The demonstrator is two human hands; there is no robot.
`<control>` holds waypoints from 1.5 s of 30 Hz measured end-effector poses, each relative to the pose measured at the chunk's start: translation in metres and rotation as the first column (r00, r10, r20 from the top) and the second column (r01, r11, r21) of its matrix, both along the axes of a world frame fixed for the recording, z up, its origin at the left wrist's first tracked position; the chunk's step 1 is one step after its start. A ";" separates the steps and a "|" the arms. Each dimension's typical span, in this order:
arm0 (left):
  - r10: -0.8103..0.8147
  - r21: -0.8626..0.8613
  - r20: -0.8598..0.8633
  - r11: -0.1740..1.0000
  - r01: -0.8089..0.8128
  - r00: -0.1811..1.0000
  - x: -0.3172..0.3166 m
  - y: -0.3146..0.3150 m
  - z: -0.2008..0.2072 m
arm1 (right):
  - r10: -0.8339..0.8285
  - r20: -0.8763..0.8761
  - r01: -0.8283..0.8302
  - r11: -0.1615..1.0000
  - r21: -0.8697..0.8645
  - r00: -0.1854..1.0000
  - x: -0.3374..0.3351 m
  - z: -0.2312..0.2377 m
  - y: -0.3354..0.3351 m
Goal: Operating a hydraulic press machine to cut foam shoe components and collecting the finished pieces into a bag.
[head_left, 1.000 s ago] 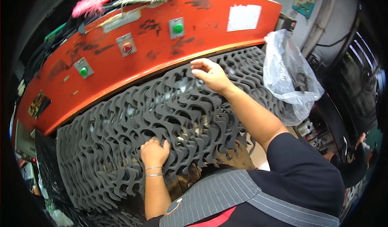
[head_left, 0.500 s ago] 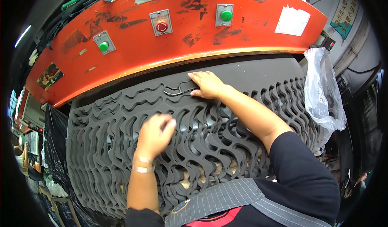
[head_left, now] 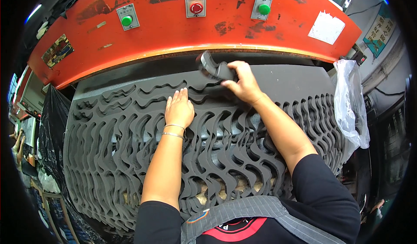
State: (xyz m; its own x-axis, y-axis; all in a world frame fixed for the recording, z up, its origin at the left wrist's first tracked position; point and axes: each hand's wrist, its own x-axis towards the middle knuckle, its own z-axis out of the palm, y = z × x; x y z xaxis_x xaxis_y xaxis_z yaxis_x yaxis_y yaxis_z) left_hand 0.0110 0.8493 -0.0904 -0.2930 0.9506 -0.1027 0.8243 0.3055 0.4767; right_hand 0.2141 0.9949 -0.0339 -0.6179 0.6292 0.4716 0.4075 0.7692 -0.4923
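— What fills the far side?

— An orange machine head (head_left: 182, 31), its paint scuffed, carrying two green push buttons (head_left: 126, 21) and a red one (head_left: 196, 8) between them. A white paper patch (head_left: 326, 27) sits at its right end, and a clear plastic bag (head_left: 352, 100) hangs off to the right.

— And below it?

— A dark grey foam sheet (head_left: 108, 148) covers the bed, punched through with rows of wavy cut-outs; a solid uncut strip lies far, just under the machine head. Tan material shows through the near holes.

— The hands?

— The left hand (head_left: 179, 108) lies flat on the sheet, fingers together, bracelets on the wrist. The right hand (head_left: 243, 83) grips a wavy foam piece (head_left: 213, 67), lifted just above the sheet's far middle, close under the orange edge. It looks blurred.
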 end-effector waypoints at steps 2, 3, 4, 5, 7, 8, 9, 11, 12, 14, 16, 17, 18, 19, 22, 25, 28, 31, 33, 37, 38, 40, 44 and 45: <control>-0.075 -0.063 0.040 0.995 0.077 0.996 -0.006 0.001 0.009 | -0.004 -0.177 -0.033 0.978 -0.205 0.984 0.000 0.022 -0.004; -0.074 -0.054 0.037 0.996 0.076 0.997 -0.003 -0.002 0.016 | -0.015 -0.223 -0.068 0.930 -0.360 0.975 0.002 0.033 -0.010; -0.056 0.100 0.272 0.995 0.029 0.961 0.005 -0.003 0.027 | 0.054 -0.132 -0.095 0.941 -0.325 0.990 0.004 0.048 -0.019; -0.076 0.232 0.492 0.971 -0.047 0.867 0.013 -0.006 0.033 | 0.115 -0.038 -0.121 0.948 -0.294 0.993 0.005 0.057 -0.031; -0.338 0.443 0.857 0.869 -0.220 0.388 0.033 -0.010 0.050 | 0.274 0.091 -0.233 0.919 -0.317 0.957 0.001 0.055 -0.059; -0.298 0.382 0.907 0.879 -0.283 0.298 0.047 -0.013 0.054 | 0.286 0.075 -0.207 0.827 -0.523 0.955 -0.003 0.049 -0.077; -0.256 0.313 0.945 0.887 -0.340 0.204 0.056 -0.019 0.058 | 0.306 0.079 -0.186 0.743 -0.642 0.949 -0.004 0.044 -0.088; -0.224 0.374 0.840 0.899 -0.228 0.494 0.049 -0.031 0.073 | 0.468 0.191 -0.155 0.604 -0.781 0.863 -0.004 0.069 -0.091; -0.258 0.425 0.750 0.893 -0.145 0.608 0.044 -0.033 0.077 | 0.532 0.193 -0.232 0.628 -0.743 0.825 0.001 0.064 -0.087; -0.268 0.352 0.634 0.935 0.038 0.726 0.027 -0.039 0.100 | 0.618 0.199 -0.320 0.623 -0.713 0.761 0.007 0.066 -0.084; -0.204 0.186 0.511 0.975 0.124 0.835 0.002 -0.041 0.135 | 0.635 0.240 -0.353 0.659 -0.664 0.734 0.002 0.092 -0.072; -0.186 0.122 0.432 0.981 0.147 0.883 -0.018 -0.040 0.136 | 0.636 0.304 -0.348 0.691 -0.634 0.709 -0.001 0.101 -0.058; -0.121 0.108 0.480 0.991 0.078 0.869 -0.035 -0.039 0.132 | 0.562 0.296 -0.336 0.756 -0.561 0.772 0.002 0.105 -0.043; -0.051 0.089 0.522 0.996 0.005 0.852 -0.051 -0.039 0.126 | 0.489 0.272 -0.320 0.814 -0.485 0.829 0.000 0.107 -0.030; 0.109 0.065 0.872 0.941 -0.333 0.478 -0.065 -0.026 0.096 | 0.234 0.460 -0.225 0.971 -0.076 0.856 -0.009 0.068 0.019; 0.017 0.134 0.932 0.912 -0.387 0.363 -0.055 0.004 0.067 | 0.139 0.538 -0.125 0.990 -0.064 0.831 -0.025 0.020 0.045; 0.012 0.106 0.945 0.934 -0.340 0.328 -0.041 0.040 0.055 | 0.070 0.513 -0.152 0.981 0.119 0.856 -0.031 -0.014 0.048; 0.067 0.031 0.916 0.971 -0.238 0.395 -0.042 0.058 0.040 | 0.090 0.295 -0.162 0.959 0.231 0.951 -0.020 -0.028 0.052; 0.098 -0.020 0.880 0.985 -0.170 0.464 -0.046 0.060 0.028 | 0.035 0.253 -0.079 0.983 0.167 0.967 -0.003 -0.032 0.056; 0.068 -0.018 0.953 0.986 -0.169 0.295 -0.041 0.059 0.024 | -0.165 0.279 0.200 0.974 -0.102 0.946 0.018 -0.031 0.057; 0.072 -0.023 0.957 0.985 -0.173 0.280 -0.037 0.060 0.023 | -0.191 0.297 0.252 0.951 -0.180 0.935 0.020 -0.033 0.062; 0.075 -0.027 0.961 0.983 -0.179 0.267 -0.035 0.061 0.022 | -0.215 0.312 0.300 0.919 -0.256 0.925 0.022 -0.036 0.065; 0.092 -0.036 0.954 0.980 -0.195 0.285 -0.037 0.062 0.031 | -0.220 0.343 0.315 0.915 -0.251 0.913 0.019 -0.030 0.066; 0.114 -0.064 0.954 0.981 -0.186 0.276 -0.037 0.063 0.037 | -0.230 0.367 0.330 0.914 -0.237 0.901 0.020 -0.025 0.068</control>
